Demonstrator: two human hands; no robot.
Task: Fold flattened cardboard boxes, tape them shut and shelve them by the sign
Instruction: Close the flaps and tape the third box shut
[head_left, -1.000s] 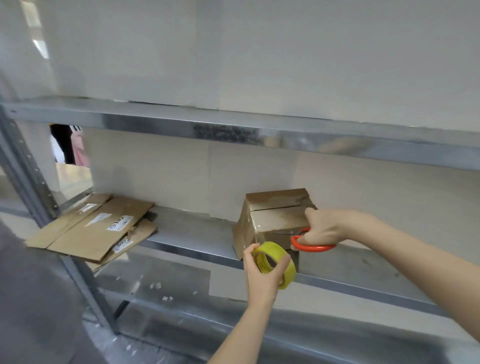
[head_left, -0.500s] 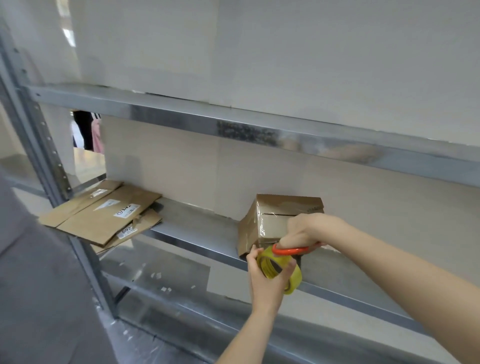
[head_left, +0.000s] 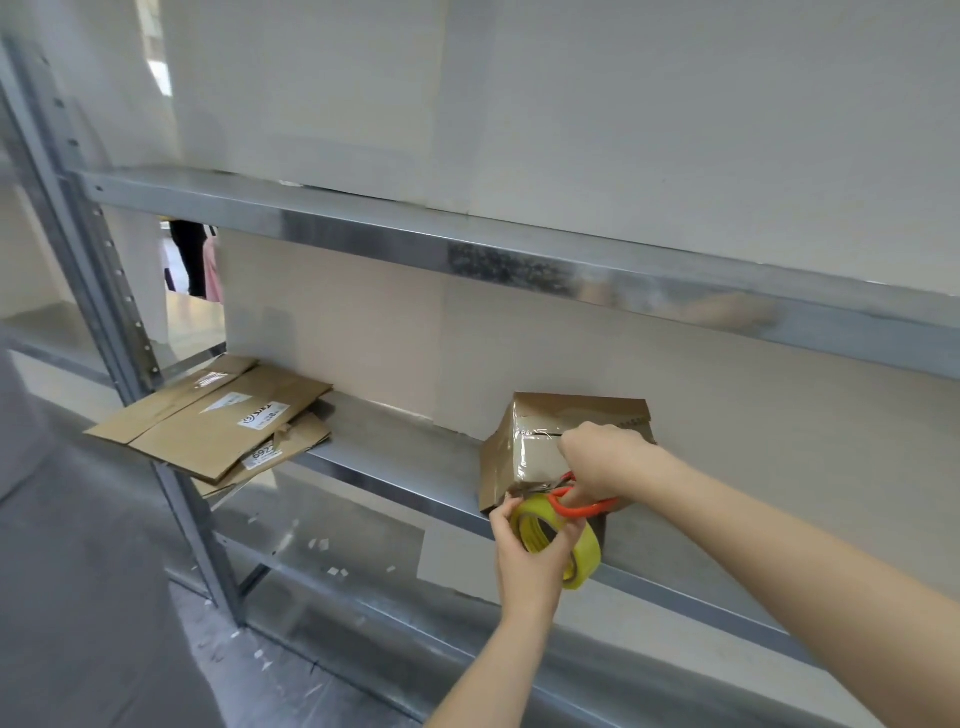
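Note:
A folded cardboard box (head_left: 540, 447) wrapped in clear tape stands on the middle metal shelf (head_left: 395, 462). My left hand (head_left: 530, 556) grips a yellow roll of tape (head_left: 566, 545) just below the box's front lower edge. My right hand (head_left: 602, 460) holds orange-handled scissors (head_left: 582, 504), whose blades lie at the strip of tape between roll and box. A pile of flattened cardboard boxes (head_left: 218, 421) with white labels lies on the same shelf at the left, overhanging its front edge.
An upper shelf (head_left: 519, 254) runs above the box. A perforated grey upright (head_left: 104, 291) stands at the left. Scraps of tape litter the lower shelf (head_left: 332, 566). A person's legs (head_left: 195, 260) show through a gap behind the rack.
My right hand moved the scissors down from the box's side to the tape above the roll. The left hand stayed below the box with the roll. The camera moved closer.

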